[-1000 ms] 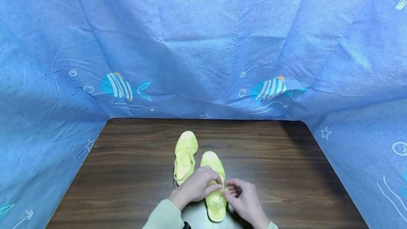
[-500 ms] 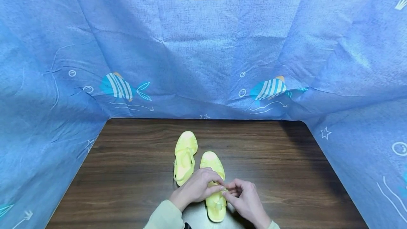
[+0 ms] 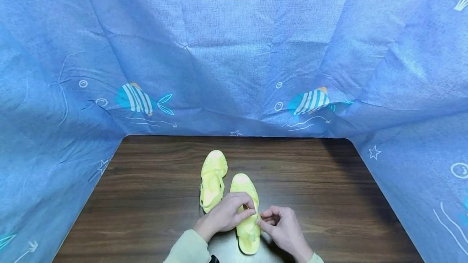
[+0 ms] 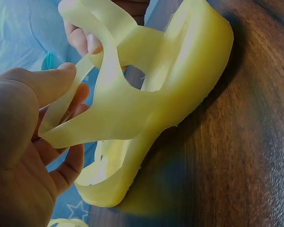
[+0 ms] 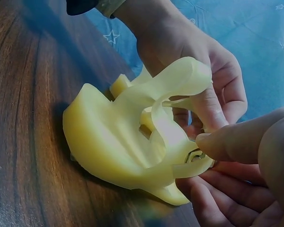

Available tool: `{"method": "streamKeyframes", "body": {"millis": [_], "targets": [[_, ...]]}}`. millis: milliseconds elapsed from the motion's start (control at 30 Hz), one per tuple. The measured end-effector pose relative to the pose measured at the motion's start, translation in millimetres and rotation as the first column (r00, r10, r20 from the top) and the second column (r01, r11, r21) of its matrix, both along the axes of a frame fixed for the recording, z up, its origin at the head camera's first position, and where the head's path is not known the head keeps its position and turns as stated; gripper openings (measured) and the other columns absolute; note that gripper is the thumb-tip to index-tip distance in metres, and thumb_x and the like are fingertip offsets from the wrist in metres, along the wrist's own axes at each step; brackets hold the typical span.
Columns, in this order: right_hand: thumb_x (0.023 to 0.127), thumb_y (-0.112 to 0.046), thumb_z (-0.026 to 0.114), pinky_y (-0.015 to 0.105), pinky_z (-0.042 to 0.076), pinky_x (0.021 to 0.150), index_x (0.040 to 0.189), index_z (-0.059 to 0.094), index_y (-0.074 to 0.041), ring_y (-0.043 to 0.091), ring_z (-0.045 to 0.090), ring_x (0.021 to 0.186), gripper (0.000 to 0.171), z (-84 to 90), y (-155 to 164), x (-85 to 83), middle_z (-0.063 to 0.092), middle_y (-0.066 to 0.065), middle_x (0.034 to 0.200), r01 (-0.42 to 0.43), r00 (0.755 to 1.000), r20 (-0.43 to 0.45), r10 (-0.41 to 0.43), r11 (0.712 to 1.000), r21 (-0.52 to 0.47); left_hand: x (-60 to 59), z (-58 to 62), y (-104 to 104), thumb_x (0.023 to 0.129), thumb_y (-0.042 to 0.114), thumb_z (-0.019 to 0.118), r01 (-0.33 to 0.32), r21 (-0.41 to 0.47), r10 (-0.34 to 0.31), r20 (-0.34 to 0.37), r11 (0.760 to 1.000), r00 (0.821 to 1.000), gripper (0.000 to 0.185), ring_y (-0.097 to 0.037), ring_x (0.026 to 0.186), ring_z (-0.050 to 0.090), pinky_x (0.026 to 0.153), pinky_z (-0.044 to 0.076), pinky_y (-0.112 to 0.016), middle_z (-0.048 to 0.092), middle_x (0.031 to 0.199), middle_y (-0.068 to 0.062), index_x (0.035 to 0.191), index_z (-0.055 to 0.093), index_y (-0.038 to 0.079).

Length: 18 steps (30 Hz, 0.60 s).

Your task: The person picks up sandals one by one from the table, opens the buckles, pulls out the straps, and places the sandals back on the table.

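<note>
A pale yellow jelly sandal lies on the table between both hands, toe pointing away from me. My left hand reaches over it from the left and pinches its thin strap between thumb and fingers. On the sandal's right side, my right hand pinches the strap end with a small metal buckle, fingertips close to the left hand's. Whether the strap passes through the buckle is hard to tell. A matching sandal sits just left and farther back, its strap looped across the heel.
The dark wood-grain table extends around the sandals to either side and behind. A blue curtain printed with fish hangs along the table's back and both sides.
The fingertips of my two hands have drawn slightly apart, the left ones shifting a little left. Both sandals stay in place.
</note>
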State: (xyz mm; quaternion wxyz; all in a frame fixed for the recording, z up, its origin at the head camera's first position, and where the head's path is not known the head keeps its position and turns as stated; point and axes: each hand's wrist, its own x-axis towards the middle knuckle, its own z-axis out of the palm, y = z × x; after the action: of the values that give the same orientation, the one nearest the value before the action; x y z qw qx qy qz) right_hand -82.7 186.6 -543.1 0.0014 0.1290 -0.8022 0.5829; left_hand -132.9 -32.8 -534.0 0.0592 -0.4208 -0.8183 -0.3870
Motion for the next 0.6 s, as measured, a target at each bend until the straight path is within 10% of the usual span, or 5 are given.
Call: {"method": "streamKeyframes", "body": {"millis": [600], "targets": [[0.080, 0.004, 0.085, 0.023, 0.061, 0.062, 0.088, 0.077, -0.002, 0.007, 0.072, 0.067, 0.013, -1.1, -0.8, 0.3, 0.077, 0.008, 0.079, 0.022, 0.999, 0.026, -0.022, 1.000, -0.009, -6.6, 3.2, -8.7, 0.095, 0.006, 0.076, -0.034, 0.128, 0.041, -0.056, 0.991, 0.998, 0.011, -0.002, 0.088, 0.064, 0.079, 0.055, -0.017, 0.070, 0.091, 0.004, 0.093, 0.067, 0.012]]}}
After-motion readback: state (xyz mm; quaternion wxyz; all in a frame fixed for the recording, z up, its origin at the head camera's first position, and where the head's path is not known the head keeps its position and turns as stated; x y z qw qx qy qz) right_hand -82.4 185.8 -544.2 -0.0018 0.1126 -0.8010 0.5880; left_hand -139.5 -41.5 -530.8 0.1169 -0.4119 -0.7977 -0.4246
